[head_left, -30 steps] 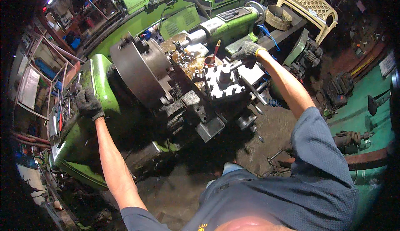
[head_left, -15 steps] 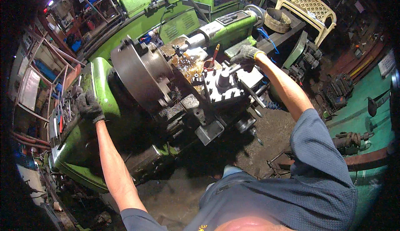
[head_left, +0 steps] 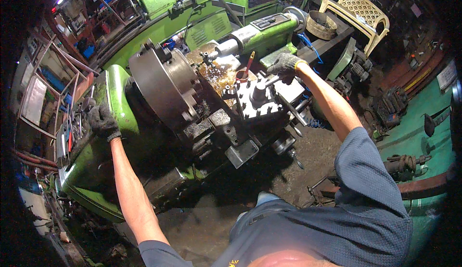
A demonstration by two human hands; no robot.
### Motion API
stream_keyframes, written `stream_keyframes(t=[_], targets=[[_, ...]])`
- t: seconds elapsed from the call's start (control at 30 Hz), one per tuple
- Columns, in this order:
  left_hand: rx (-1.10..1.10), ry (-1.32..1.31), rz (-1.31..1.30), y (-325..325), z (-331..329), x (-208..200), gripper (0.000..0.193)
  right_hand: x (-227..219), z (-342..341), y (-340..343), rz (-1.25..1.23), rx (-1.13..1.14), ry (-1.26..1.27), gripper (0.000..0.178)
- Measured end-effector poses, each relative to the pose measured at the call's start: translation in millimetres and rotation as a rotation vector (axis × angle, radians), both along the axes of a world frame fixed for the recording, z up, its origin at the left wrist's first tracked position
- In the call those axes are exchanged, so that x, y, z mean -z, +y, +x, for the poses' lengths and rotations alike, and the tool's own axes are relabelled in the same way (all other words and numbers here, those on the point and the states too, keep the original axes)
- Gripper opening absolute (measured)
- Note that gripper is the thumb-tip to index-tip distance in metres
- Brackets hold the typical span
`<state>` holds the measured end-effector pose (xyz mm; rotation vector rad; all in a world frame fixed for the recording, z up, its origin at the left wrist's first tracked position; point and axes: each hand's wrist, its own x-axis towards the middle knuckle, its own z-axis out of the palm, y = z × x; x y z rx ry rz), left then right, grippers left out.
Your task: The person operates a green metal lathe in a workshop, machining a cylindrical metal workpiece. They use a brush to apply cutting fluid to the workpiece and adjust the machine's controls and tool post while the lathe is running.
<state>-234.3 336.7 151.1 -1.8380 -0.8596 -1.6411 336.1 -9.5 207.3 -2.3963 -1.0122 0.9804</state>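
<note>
My left hand [head_left: 103, 122], in a dark grey knit glove, rests on top of the green lathe headstock [head_left: 120, 94] with its fingers laid forward; the fingertips are hard to make out. Beside it lie several metal tools [head_left: 74, 125]. My right hand [head_left: 285, 68], gloved alike, is closed round the metal lever [head_left: 272, 81] of the square tool post [head_left: 259, 96]. Between my hands stands the large steel chuck [head_left: 161, 86] with its stepped jaws. Behind the tool post, a brush [head_left: 249, 64] stands in a small reddish pot [head_left: 242, 75].
The green tailstock [head_left: 269, 31] stands beyond the tool post. A round pan [head_left: 321, 25] sits at the bed's far end, near a beige plastic chair [head_left: 356, 9]. Handwheels [head_left: 284, 146] project toward me. Brown, wet-looking chips [head_left: 216, 74] lie behind the carriage.
The chuck looked more smeared before and shows sharper now. Both hands stay where they were; the whole view has shifted very slightly.
</note>
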Motion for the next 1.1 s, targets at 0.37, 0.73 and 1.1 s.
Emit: stream_keyframes(t=[0.37, 0.73, 1.1], targets=[[-0.004, 0.037, -0.021, -3, 2, -3, 0.023, 1, -2, 3, -0.045, 0.008, -0.054, 0.03], [0.038, 0.031, -0.072, -5, 7, -6, 0.03, 15, 21, 6, -0.083, -0.098, 0.061, 0.025], [-0.054, 0.053, -0.062, 1, 10, 2, 0.029, 9, 15, -5, -0.007, -0.02, -0.052, 0.031]])
